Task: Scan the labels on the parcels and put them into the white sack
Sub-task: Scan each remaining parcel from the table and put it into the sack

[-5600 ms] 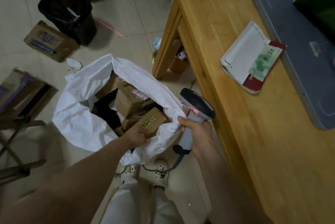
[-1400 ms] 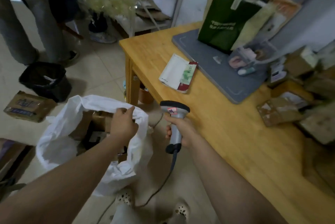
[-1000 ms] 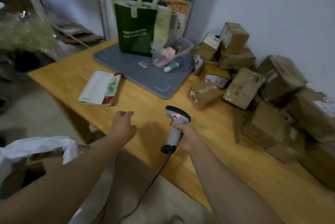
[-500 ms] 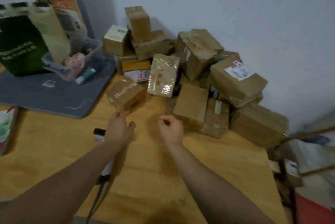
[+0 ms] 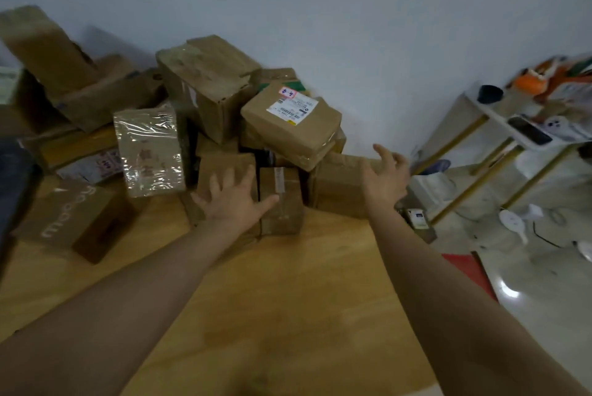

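A heap of brown cardboard parcels lies on the wooden table (image 5: 282, 299) against the wall. My left hand (image 5: 234, 200) is spread flat over a low brown parcel (image 5: 221, 171), its thumb by a small taped parcel (image 5: 281, 200). My right hand (image 5: 386, 176) hovers with fingers spread above a larger brown parcel (image 5: 336, 190) at the table's right edge. Above them lies a parcel with a white label (image 5: 290, 122). Neither the scanner nor the white sack is in view.
A film-wrapped parcel (image 5: 149, 152) and a printed brown box (image 5: 73, 219) sit to the left. Beyond the table's right edge stands a white shelf unit (image 5: 499, 139) with small items, and a red-edged object (image 5: 471, 270) rests on the floor.
The scanner has left my right hand and dropped out of view. Both hands have reached forward to the parcel heap, and the view has swung right.
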A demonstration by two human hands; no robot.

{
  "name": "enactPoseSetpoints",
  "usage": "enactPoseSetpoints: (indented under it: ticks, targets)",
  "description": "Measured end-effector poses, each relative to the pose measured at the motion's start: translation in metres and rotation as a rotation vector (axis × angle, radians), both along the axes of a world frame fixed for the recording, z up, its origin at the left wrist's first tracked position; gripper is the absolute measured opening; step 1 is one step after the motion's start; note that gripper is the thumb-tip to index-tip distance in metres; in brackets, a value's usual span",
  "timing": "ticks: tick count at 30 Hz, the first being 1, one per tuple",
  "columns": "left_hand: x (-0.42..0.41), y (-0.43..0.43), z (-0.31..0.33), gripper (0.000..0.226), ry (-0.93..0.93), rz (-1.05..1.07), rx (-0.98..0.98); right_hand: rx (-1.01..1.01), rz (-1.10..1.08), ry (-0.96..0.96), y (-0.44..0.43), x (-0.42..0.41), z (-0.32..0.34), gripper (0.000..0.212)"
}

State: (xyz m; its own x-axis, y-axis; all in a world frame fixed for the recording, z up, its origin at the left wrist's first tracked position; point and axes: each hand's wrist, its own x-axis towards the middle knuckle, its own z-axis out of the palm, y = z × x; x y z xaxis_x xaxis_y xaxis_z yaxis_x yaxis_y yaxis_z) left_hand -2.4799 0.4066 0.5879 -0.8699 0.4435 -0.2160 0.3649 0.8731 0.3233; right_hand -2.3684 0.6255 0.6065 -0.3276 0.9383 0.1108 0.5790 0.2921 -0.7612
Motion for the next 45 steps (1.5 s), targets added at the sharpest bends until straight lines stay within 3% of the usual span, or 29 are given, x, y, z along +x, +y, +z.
enactPoseSetpoints:
  ticks: [3, 6, 9, 21, 24, 25, 27, 30, 32, 34, 37, 42, 45]
  targets:
    - [-0.009, 0.02, -0.006, 0.102, -0.05, 0.005, -0.103, -0.057, 0.186, -0.294, 0.043, 0.001, -0.011, 0.062]
    - [-0.018, 0.035, -0.011, 0.106, -0.102, 0.05, -0.166, -0.219, 0.504, -0.441, 0.068, -0.004, -0.016, 0.088]
    - [-0.022, 0.035, -0.02, 0.109, -0.156, 0.068, -0.212, -0.21, 0.658, -0.633, 0.066, -0.007, -0.023, 0.106]
    - [-0.006, -0.044, -0.029, 0.107, -0.129, 0.143, -0.221, -0.133, 0.834, -0.732, 0.008, -0.007, -0.022, 0.107]
    - [-0.003, -0.053, -0.013, 0.103, -0.185, 0.274, -0.21, -0.336, 0.999, -0.824, 0.001, -0.007, -0.007, 0.113]
    - [-0.005, -0.048, -0.004, 0.101, -0.19, 0.325, -0.156, -0.441, 0.987, -0.767, 0.005, -0.009, 0.002, 0.115]
    - [-0.011, -0.027, 0.017, 0.095, -0.098, 0.377, 0.059, -0.514, 0.758, -0.471, 0.018, -0.017, 0.016, 0.104]
    - [-0.02, 0.019, 0.046, 0.092, 0.071, 0.35, 0.318, -0.408, 0.44, -0.189, 0.05, -0.048, 0.018, 0.069]
    - [-0.026, 0.05, 0.059, 0.097, 0.122, 0.242, 0.312, -0.323, 0.46, -0.188, 0.064, -0.073, 0.008, 0.061]
    - [-0.033, 0.077, 0.067, 0.102, 0.173, 0.076, 0.168, -0.301, 0.485, -0.228, 0.074, -0.098, -0.001, 0.061]
    - [-0.043, 0.111, 0.068, 0.099, 0.178, -0.103, -0.025, -0.183, 0.552, -0.441, 0.09, -0.132, -0.016, 0.064]
    - [-0.057, 0.139, 0.062, 0.117, 0.01, -0.012, -0.064, -0.252, 0.525, -0.508, 0.096, -0.172, -0.037, 0.106]
    - [-0.066, 0.147, 0.068, 0.119, -0.042, 0.042, -0.053, -0.194, 0.513, -0.549, 0.094, -0.187, -0.042, 0.112]
